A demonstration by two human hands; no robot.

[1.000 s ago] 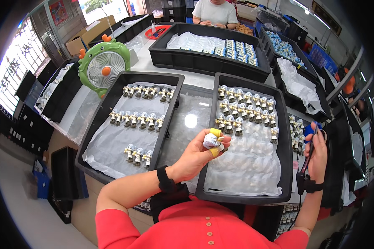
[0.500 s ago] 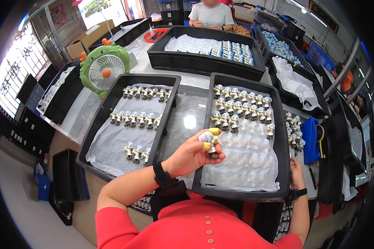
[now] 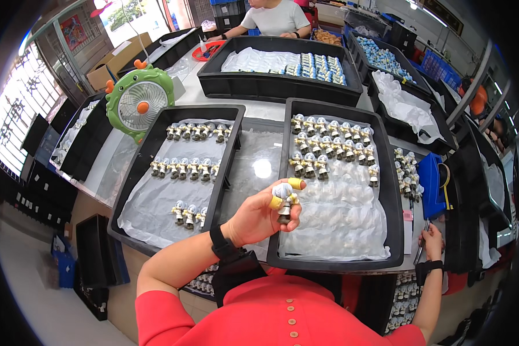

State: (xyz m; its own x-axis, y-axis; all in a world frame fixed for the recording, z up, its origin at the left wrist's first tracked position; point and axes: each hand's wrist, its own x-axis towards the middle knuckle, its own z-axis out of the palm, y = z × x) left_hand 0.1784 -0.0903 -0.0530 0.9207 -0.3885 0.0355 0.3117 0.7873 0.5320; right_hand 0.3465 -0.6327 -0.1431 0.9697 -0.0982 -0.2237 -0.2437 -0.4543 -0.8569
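My left hand (image 3: 259, 216) is closed round a small figurine (image 3: 284, 202) with a pale head, white-and-yellow body and dark base. It is held upright above the gap and near-left edge of the right black tray (image 3: 393, 230). Yellow finger covers (image 3: 296, 183) sit on the thumb and index finger. At the table's right edge my right hand (image 3: 433, 242) has its fingers closed on a slim, dark, pen-like tool (image 3: 421, 248); its exact kind is too small to tell. Rows of like figurines (image 3: 337, 150) stand on the right tray's white lining.
A left black tray (image 3: 120, 199) holds more figurine rows. Beyond are a green fan (image 3: 139, 101) and a larger tray (image 3: 271, 86) of blue-and-white pieces. A blue bin (image 3: 432, 184) stands right, beside loose figurines (image 3: 408, 173). A person in white (image 3: 277, 20) is across the table.
My right hand has moved right, away from the tray's side, and now grips the slim tool. My left hand has shifted slightly left and turned the figurine. The person opposite has moved their arms.
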